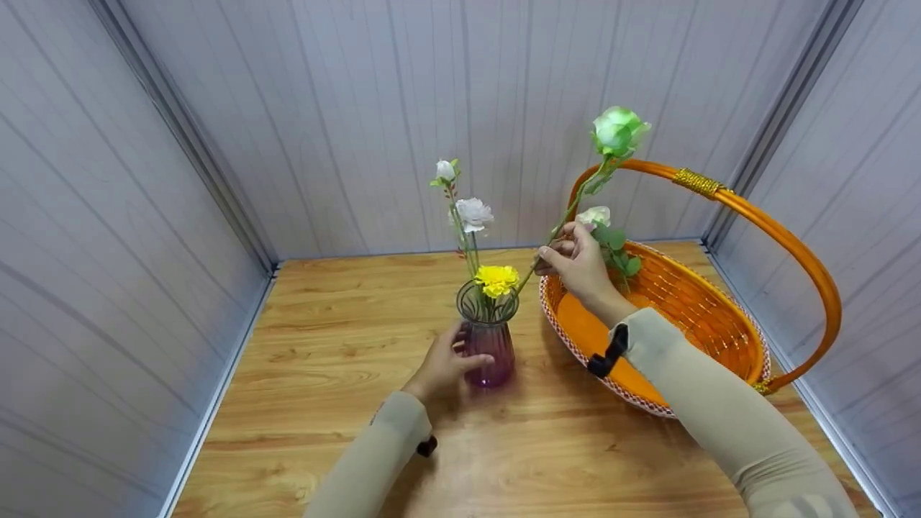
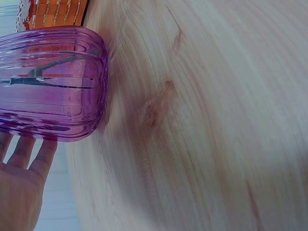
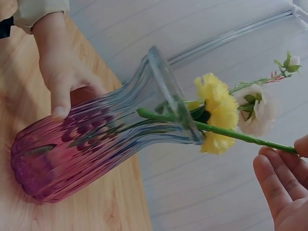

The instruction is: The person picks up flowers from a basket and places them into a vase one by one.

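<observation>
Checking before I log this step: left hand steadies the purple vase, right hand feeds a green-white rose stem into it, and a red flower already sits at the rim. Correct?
Not quite: the flower at the rim is yellow, not red, as the head view shows. The left hand does steady the purple vase, and the right hand feeds in the green-white rose stem.

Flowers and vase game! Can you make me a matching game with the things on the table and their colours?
Things:
1. vase
2. basket
3. flower sitting at the vase's rim
4. flower on the long stem held by the right hand

Colours:
a. yellow
b. pale green and white
c. purple
d. orange

Pairs: 1-c, 2-d, 3-a, 4-b

The left hand holds the vase, and the right hand pinches the long stem with its lower end in the vase's mouth.
</observation>
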Available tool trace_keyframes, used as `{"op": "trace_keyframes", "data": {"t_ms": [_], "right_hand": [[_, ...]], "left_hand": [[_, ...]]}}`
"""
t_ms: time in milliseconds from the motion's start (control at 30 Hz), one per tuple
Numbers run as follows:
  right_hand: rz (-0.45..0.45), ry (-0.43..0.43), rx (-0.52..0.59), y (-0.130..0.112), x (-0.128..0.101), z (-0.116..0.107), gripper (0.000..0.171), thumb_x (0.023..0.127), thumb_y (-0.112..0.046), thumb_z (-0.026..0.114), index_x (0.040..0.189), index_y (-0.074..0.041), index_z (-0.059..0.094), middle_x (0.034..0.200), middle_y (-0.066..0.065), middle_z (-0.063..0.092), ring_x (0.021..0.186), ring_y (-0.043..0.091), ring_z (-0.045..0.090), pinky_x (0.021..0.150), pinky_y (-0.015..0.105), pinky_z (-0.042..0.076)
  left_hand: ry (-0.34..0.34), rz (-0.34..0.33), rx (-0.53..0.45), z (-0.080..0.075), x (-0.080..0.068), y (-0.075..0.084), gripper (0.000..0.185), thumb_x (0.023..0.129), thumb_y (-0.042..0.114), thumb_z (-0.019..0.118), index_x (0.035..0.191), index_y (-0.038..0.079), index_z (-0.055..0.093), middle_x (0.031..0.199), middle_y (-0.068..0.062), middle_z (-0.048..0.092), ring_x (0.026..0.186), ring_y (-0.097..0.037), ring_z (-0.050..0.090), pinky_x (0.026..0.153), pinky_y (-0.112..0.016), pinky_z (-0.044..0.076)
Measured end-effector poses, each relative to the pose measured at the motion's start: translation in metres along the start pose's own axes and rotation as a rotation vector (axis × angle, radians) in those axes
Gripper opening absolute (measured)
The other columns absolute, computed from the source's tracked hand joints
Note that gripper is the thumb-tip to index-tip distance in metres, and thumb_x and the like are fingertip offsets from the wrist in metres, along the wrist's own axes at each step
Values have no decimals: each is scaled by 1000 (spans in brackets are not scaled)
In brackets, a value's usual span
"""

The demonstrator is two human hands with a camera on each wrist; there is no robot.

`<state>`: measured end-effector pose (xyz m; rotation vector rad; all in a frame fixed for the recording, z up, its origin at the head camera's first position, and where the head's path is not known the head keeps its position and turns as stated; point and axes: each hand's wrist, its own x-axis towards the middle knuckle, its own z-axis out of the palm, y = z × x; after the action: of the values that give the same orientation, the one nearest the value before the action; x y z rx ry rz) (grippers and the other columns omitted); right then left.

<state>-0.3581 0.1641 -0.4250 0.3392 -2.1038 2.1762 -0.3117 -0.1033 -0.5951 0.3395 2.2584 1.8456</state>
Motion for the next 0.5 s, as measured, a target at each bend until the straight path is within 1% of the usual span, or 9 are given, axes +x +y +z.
{"op": "trace_keyframes", "data": {"t_ms": [167, 333, 500], "right_hand": [[-29, -41, -56, 7, -5, 4, 12, 108, 0, 60, 107, -2, 48, 87, 6, 79, 72, 20, 78, 72, 31, 69], [-45, -60, -104, 14, -10, 10, 8, 108, -1, 61, 103, 1, 54, 89, 17, 80, 73, 18, 78, 72, 31, 69], [-61, -89, -200, 20, -14, 15, 11, 108, -2, 60, 103, 7, 63, 92, 26, 77, 73, 17, 76, 72, 26, 67]], "left_hand": [[0, 3, -8, 0, 0, 0, 81, 90, 25, 91, 159, 16, 50, 153, -15, 59, 145, -39, 56, 122, -54, 51], [-10, -4, 2, 0, -1, 1, 82, 90, 29, 91, 159, 14, 50, 153, -17, 58, 144, -41, 57, 120, -55, 53], [-14, 1, 11, -1, -2, 1, 85, 90, 32, 91, 161, 14, 48, 154, -18, 57, 144, -43, 56, 120, -56, 52]]}}
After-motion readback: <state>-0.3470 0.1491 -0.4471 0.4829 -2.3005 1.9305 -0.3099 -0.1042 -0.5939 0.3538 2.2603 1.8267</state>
